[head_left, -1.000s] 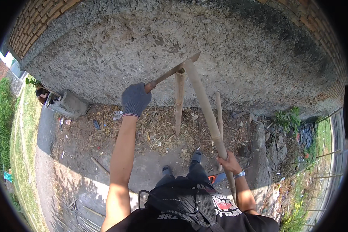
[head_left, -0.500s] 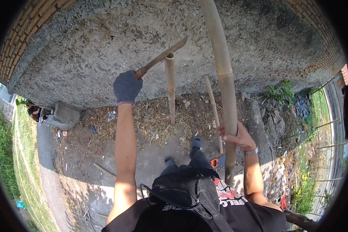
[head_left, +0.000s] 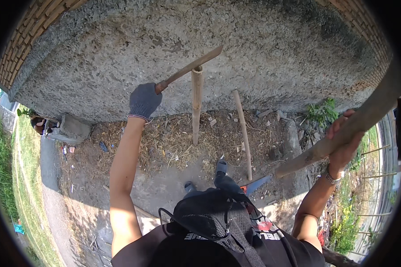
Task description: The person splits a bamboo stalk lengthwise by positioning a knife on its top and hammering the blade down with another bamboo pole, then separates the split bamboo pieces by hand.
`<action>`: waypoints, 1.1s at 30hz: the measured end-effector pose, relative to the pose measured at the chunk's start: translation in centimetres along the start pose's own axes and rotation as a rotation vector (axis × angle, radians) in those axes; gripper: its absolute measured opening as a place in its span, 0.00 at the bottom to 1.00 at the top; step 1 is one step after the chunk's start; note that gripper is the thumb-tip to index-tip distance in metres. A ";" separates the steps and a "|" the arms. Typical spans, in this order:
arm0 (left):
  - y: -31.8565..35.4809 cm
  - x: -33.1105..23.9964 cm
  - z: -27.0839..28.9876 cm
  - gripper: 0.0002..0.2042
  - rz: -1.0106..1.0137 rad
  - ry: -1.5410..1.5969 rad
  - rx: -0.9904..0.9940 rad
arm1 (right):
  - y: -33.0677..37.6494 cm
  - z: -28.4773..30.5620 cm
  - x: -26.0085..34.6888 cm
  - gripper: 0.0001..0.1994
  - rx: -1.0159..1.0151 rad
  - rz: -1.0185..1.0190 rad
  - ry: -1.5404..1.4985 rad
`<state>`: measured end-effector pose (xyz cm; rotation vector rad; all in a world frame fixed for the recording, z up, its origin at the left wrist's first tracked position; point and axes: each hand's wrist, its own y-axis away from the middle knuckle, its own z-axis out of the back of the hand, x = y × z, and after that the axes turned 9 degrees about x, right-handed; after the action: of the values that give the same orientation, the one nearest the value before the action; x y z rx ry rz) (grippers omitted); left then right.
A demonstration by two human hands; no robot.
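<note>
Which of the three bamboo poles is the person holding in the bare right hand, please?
The thick pole slanting at the far right, gripped by the right hand. The upright pole and thin leaning pole stand untouched by the wall.

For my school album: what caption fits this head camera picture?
Gloved left hand rests a machete on an upright bamboo stake; bare right hand holds a long pole.

There is a single view, from a wide fisheye camera worn on the person's head. It looks steeply down the person's front, past a black mesh-backed bag (head_left: 218, 222) at the chest to the feet and the bare dirt ground (head_left: 165, 187) below. It faces a rough grey rendered wall (head_left: 254, 58), which fills the upper half and stands close. Both forearms rise from the lower edge. Straight lines bow toward the dark round rim, where grass shows at left and right.
</note>
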<state>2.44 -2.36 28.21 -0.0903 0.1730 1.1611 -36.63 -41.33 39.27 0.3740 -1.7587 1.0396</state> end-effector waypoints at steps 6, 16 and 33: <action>0.1 1.2 -0.7 0.13 -0.055 -0.070 -0.064 | -2.2 0.9 11.5 0.42 0.316 0.148 -0.108; 3.1 -0.1 0.9 0.12 -0.005 -0.128 -0.004 | 4.9 -6.6 -3.6 0.36 0.689 -0.939 0.128; 2.4 0.7 1.6 0.12 -0.040 -0.225 -0.056 | 9.6 -6.3 -14.8 0.31 0.643 -1.098 0.089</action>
<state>0.63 -0.57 29.66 -0.0123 -0.0597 1.1271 -32.68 -33.93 22.52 1.4598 -0.8211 0.7192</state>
